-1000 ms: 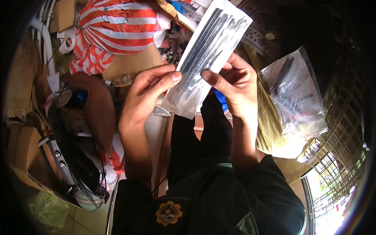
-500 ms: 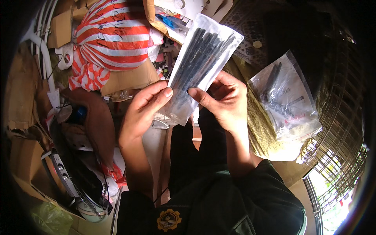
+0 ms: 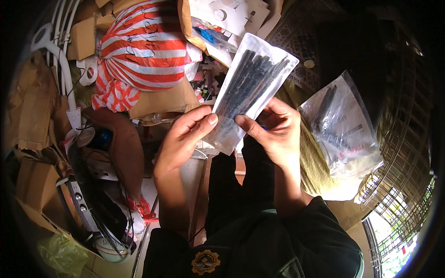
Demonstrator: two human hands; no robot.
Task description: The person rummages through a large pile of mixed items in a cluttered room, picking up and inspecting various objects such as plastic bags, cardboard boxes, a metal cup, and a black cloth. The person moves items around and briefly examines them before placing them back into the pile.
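Observation:
A clear plastic bag (image 3: 232, 132) with several long black sticks (image 3: 250, 76) inside is held up in front of me, tilted to the right at its top. My left hand (image 3: 190, 132) pinches its lower left edge between thumb and fingers. On the other side, my right hand (image 3: 276, 129) grips the lower right edge, thumb on the front and fingers behind. What the black sticks are, I cannot tell. Right of my right hand, a second clear bag (image 3: 343, 125) with dark pieces in it lies on a yellowish woven cloth (image 3: 308, 153).
A red-and-white striped sack (image 3: 143, 51) bulges at the upper left beside cardboard pieces (image 3: 160, 102). An open carton (image 3: 185, 21) stands at the top. Wire mesh (image 3: 398, 148) curves along the right. At lower left are a box (image 3: 34, 185) and a silver-edged black device (image 3: 81, 204).
In the picture, both hands and the held bag sit slightly lower and further right, and the surroundings have shifted the same way. The grip of both hands looks unchanged.

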